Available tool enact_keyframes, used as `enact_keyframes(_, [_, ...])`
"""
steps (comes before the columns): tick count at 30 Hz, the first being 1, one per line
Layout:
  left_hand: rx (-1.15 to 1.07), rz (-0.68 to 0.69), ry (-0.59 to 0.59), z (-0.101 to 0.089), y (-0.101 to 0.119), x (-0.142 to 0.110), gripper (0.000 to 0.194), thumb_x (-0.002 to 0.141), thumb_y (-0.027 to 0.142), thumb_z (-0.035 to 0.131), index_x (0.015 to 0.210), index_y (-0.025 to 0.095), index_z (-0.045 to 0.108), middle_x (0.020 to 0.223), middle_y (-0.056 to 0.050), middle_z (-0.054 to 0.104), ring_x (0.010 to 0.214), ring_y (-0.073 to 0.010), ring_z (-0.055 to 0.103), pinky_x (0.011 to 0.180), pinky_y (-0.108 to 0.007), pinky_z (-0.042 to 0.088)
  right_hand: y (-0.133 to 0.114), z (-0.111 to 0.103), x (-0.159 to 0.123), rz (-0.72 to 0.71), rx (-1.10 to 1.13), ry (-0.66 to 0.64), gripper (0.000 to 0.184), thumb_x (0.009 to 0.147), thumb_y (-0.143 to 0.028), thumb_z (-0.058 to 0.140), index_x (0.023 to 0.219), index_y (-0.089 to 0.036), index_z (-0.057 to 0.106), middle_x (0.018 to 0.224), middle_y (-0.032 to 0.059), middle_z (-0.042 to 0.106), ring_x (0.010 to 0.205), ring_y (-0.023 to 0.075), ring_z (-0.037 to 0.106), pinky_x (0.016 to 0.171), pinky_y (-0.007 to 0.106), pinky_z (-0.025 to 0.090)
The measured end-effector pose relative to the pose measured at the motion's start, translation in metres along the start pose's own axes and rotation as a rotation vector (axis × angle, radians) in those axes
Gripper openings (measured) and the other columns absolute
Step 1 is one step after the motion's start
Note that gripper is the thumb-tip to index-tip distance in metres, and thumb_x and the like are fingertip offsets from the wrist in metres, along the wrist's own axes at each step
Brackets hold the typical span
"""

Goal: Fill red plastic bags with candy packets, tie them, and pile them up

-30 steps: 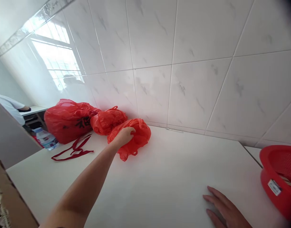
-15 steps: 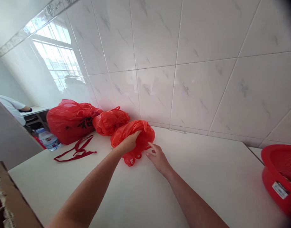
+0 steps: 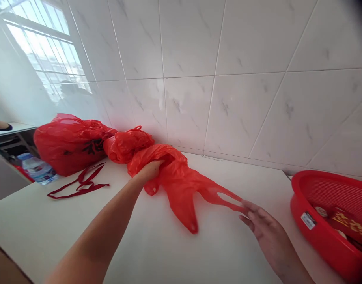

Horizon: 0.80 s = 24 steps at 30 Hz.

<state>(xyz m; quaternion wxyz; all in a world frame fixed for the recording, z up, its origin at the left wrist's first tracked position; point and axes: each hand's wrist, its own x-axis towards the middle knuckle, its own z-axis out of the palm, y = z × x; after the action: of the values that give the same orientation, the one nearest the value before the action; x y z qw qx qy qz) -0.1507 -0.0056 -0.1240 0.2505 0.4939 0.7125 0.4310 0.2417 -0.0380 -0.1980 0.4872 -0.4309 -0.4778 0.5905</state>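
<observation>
A thin red plastic bag (image 3: 181, 185) lies on the white tabletop, its near part drawn out to the right. My left hand (image 3: 151, 170) is closed at the bunched mouth of the bag, with its fingertips partly hidden in the folds. My right hand (image 3: 260, 221) pinches one loop handle of the same bag and holds it stretched low over the table. Another loose corner of the bag hangs toward me between my hands. What the bag contains, if anything, is hidden.
Behind are a bunched red bag (image 3: 129, 145) and a large red bag (image 3: 71, 146) with black lettering. Left stand a water bottle (image 3: 37, 169) and a dark red strap (image 3: 80, 189). A red basket (image 3: 305, 232) holding packets is at right. A tiled wall (image 3: 189, 106) closes the back.
My right hand has moved right and toward me, drawing the bag's handle out. My left hand stays at the bag. The view has turned right, showing more of the basket.
</observation>
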Motion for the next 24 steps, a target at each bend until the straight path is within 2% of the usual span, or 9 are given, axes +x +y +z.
enact_keyframes(4, [0.130,0.232,0.070,0.017,0.021,-0.021,0.022,0.079,0.017,0.052,0.097,0.017,0.064,0.102,-0.007,0.062,0.098,-0.0236,0.052,0.080,-0.031,0.040,-0.003,-0.024,-0.023,-0.006,-0.207,0.108,0.048,0.079,-0.049,0.061,0.120,-0.026,0.054,0.119,0.0047,0.059,0.112,0.0241,0.054,0.102,0.039,0.039])
enact_keyframes(7, [0.229,0.419,0.097,0.051,0.044,-0.059,0.025,0.081,0.026,0.052,0.105,0.022,0.060,0.106,-0.007,0.059,0.096,-0.0218,0.053,0.079,-0.030,0.040,-0.012,-0.019,-0.038,-0.072,-0.365,0.135,0.047,0.079,-0.050,0.058,0.120,-0.027,0.053,0.118,0.0040,0.059,0.112,0.0227,0.053,0.099,0.035,0.043])
enact_keyframes(9, [0.342,0.556,-0.007,0.079,0.057,-0.090,0.040,0.076,0.040,0.058,0.113,0.025,0.055,0.102,-0.007,0.058,0.087,-0.0216,0.055,0.071,-0.030,0.042,-0.020,-0.011,-0.047,-0.153,-0.412,0.132,0.045,0.079,-0.049,0.057,0.118,-0.027,0.054,0.118,0.0043,0.059,0.111,0.0220,0.053,0.096,0.032,0.045])
enact_keyframes(11, [0.451,0.606,-0.148,0.104,0.065,-0.116,0.065,0.065,0.049,0.066,0.124,0.027,0.047,0.102,-0.008,0.057,0.084,-0.0245,0.056,0.065,-0.030,0.042,-0.026,-0.005,-0.054,-0.246,-0.430,0.131,0.041,0.080,-0.046,0.056,0.116,-0.026,0.055,0.117,0.0051,0.058,0.109,0.0219,0.055,0.095,0.031,0.046])
enact_keyframes(13, [0.566,0.575,-0.245,0.119,0.068,-0.130,0.072,0.062,0.041,0.068,0.128,0.026,0.043,0.099,-0.009,0.057,0.081,-0.0258,0.057,0.060,-0.030,0.041,-0.031,-0.007,-0.060,-0.316,-0.454,0.174,0.039,0.080,-0.045,0.056,0.113,-0.025,0.056,0.113,0.0061,0.060,0.106,0.0225,0.056,0.093,0.032,0.048])
enact_keyframes(15, [0.632,0.505,-0.304,0.121,0.065,-0.131,0.062,0.065,0.023,0.060,0.125,0.025,0.046,0.097,-0.010,0.058,0.076,-0.0240,0.058,0.057,-0.028,0.039,-0.036,-0.016,-0.063,-0.343,-0.492,0.279,0.039,0.078,-0.046,0.057,0.110,-0.023,0.058,0.107,0.0068,0.062,0.102,0.0237,0.058,0.090,0.034,0.049])
enact_keyframes(18, [0.586,0.456,-0.310,0.108,0.059,-0.120,0.059,0.064,0.007,0.047,0.120,0.025,0.050,0.101,-0.009,0.060,0.080,-0.0229,0.060,0.061,-0.028,0.040,-0.047,-0.037,-0.060,-0.336,-0.541,0.436,0.041,0.077,-0.049,0.057,0.108,-0.023,0.060,0.108,0.0061,0.062,0.101,0.0248,0.058,0.089,0.036,0.048])
enact_keyframes(21, [0.468,0.446,-0.222,0.092,0.058,-0.112,0.053,0.064,0.006,0.045,0.112,0.025,0.056,0.100,-0.007,0.062,0.085,-0.0240,0.059,0.064,-0.029,0.041,-0.064,-0.046,-0.056,-0.390,-0.622,0.487,0.040,0.078,-0.050,0.053,0.106,-0.023,0.062,0.111,0.0054,0.061,0.105,0.0256,0.056,0.091,0.039,0.046])
enact_keyframes(24, [0.281,0.351,-0.173,0.086,0.061,-0.113,0.039,0.066,0.009,0.047,0.098,0.025,0.062,0.086,-0.005,0.065,0.075,-0.0220,0.059,0.059,-0.028,0.040,-0.079,-0.030,-0.067,-0.623,-0.871,0.565,0.039,0.081,-0.044,0.052,0.112,-0.022,0.060,0.125,0.0095,0.051,0.116,0.0290,0.048,0.098,0.047,0.040])
